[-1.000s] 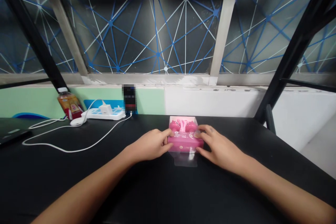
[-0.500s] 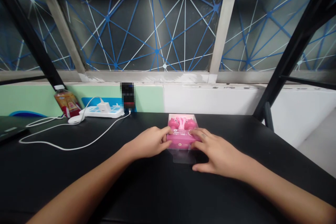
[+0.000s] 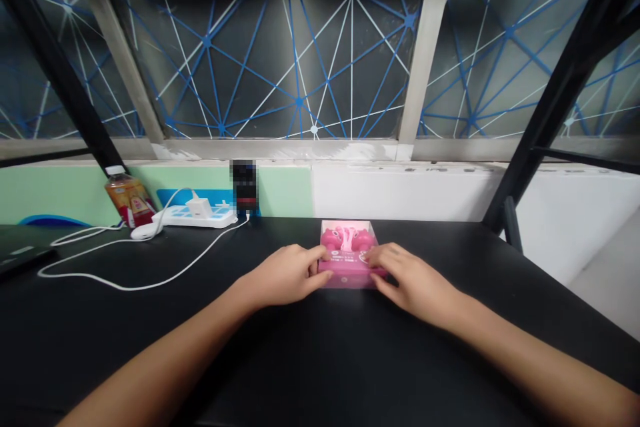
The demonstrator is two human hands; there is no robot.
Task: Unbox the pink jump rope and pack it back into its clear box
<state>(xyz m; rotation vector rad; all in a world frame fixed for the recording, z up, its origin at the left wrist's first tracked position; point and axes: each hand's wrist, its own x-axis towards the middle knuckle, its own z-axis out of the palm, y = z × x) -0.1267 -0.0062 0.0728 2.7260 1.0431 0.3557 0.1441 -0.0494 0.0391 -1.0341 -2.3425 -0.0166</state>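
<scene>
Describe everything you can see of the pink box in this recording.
The pink box lies flat on the black table, near its far edge. Its near part is pink with pale print too small to read; its far part looks see-through, showing darker pink rounded shapes and pale pink strands inside. The left hand touches its left side, the right hand its right.

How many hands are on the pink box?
2. The left hand is at the left side of the pink box, and the right hand is at its right side. Some fingers are partly hidden, but both hands show.
</scene>
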